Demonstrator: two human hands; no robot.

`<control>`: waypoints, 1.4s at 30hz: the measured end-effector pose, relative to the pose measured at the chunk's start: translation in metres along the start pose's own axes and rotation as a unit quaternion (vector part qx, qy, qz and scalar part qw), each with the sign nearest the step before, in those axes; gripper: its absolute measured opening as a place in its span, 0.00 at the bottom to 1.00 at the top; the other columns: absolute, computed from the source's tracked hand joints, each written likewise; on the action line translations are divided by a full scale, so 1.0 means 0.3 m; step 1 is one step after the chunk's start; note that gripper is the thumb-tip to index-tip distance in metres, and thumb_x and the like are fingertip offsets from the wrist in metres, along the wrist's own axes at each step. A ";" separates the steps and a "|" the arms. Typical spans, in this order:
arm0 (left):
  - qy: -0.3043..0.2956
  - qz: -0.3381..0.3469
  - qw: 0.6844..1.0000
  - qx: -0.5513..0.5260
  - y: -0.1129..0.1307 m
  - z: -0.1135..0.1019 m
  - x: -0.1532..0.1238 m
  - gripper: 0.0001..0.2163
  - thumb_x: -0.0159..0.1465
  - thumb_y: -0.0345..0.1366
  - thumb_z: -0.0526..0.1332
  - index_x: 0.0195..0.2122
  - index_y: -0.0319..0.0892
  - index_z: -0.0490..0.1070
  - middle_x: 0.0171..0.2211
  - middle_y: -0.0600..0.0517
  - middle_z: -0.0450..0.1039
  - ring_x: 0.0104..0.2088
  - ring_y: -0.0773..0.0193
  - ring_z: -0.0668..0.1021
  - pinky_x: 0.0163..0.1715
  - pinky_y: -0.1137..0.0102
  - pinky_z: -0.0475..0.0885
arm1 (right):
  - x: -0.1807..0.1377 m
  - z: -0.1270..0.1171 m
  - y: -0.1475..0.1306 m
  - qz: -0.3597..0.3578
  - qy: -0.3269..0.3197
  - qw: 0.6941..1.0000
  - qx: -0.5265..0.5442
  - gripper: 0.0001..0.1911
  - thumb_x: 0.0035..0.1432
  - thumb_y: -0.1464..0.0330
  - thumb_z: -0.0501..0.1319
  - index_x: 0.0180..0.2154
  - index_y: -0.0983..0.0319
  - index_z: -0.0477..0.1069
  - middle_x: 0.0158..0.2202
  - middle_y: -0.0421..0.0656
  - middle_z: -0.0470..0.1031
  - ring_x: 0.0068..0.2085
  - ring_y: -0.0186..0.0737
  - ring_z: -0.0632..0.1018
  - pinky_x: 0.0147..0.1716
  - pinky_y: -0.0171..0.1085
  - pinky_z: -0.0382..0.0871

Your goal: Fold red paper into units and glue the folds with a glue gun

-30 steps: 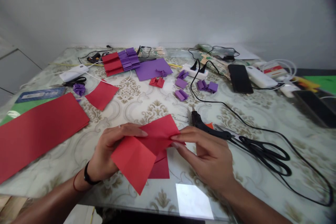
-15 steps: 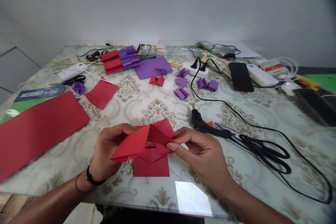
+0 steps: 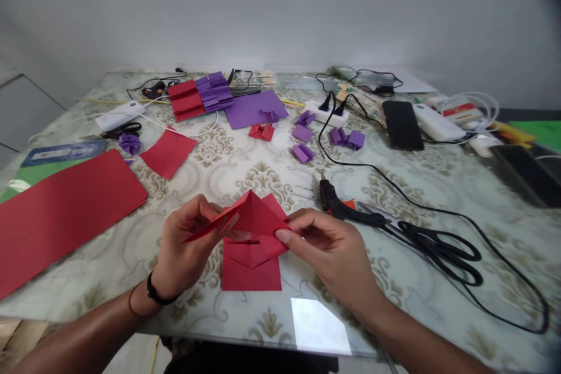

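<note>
A folded sheet of red paper (image 3: 258, 216) is held up between my two hands, creased into a peak in its middle. My left hand (image 3: 186, 245) grips its left flap, with fingers reaching behind and under the fold. At the opposite corner, my right hand (image 3: 326, 251) pinches the paper between thumb and fingers. Just below lies another red paper piece (image 3: 252, 277), flat on the table with a pointed flap; the held sheet partly covers it. I cannot tell whether the two are joined.
To the right lie a black glue gun (image 3: 335, 201) and large black scissors (image 3: 442, 251) with a cord around them. Red sheets (image 3: 65, 210) are stacked at left. Small purple folded pieces (image 3: 302, 153), a power strip (image 3: 326, 112) and a phone (image 3: 402, 125) sit farther back.
The left flap of the held red paper has tilted up and narrowed, and my left fingers have come around under it. My right hand keeps its pinch.
</note>
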State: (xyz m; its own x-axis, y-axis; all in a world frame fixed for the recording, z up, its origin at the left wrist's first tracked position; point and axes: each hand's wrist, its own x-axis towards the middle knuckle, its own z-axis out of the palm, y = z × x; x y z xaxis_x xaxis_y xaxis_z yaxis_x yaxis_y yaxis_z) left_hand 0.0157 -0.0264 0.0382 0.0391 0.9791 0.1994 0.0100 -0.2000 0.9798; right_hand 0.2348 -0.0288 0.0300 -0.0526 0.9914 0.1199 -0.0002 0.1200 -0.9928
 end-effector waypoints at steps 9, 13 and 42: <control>0.026 -0.026 0.999 -0.023 -0.014 0.000 0.000 0.11 0.66 0.34 0.72 0.34 0.45 0.68 0.25 0.58 0.81 0.22 0.63 0.84 0.27 0.72 0.80 | -0.003 0.009 0.021 0.032 0.029 0.999 0.032 0.16 0.56 0.68 0.73 0.45 0.56 0.73 0.23 0.31 0.75 0.26 0.30 0.75 0.30 0.30 0.70; -0.056 -0.069 0.991 -0.102 -0.023 -0.008 0.016 0.20 0.57 0.38 0.78 0.46 0.47 0.72 0.35 0.54 0.82 0.30 0.61 0.85 0.30 0.72 0.79 | -0.005 0.013 0.024 -0.002 0.039 0.998 0.049 0.16 0.57 0.71 0.72 0.47 0.54 0.74 0.24 0.30 0.75 0.27 0.30 0.76 0.31 0.30 0.71; -0.161 0.122 0.979 0.024 0.018 -0.036 0.012 0.09 0.69 0.43 0.69 0.44 0.47 0.87 0.33 0.45 0.83 0.31 0.60 0.84 0.33 0.68 0.81 | -0.013 -0.011 0.013 -0.263 -0.105 0.951 -0.123 0.08 0.61 0.79 0.67 0.36 0.60 0.78 0.33 0.45 0.81 0.35 0.44 0.81 0.36 0.45 0.78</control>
State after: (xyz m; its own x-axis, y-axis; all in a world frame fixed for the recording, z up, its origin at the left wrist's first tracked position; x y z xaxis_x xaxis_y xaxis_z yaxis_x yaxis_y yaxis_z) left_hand 0.0050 -0.0236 0.0443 0.3584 0.8417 0.4038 0.0079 -0.4353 0.9003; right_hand 0.2383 -0.0320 0.0256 -0.3081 0.7621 0.5695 0.1513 0.6302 -0.7615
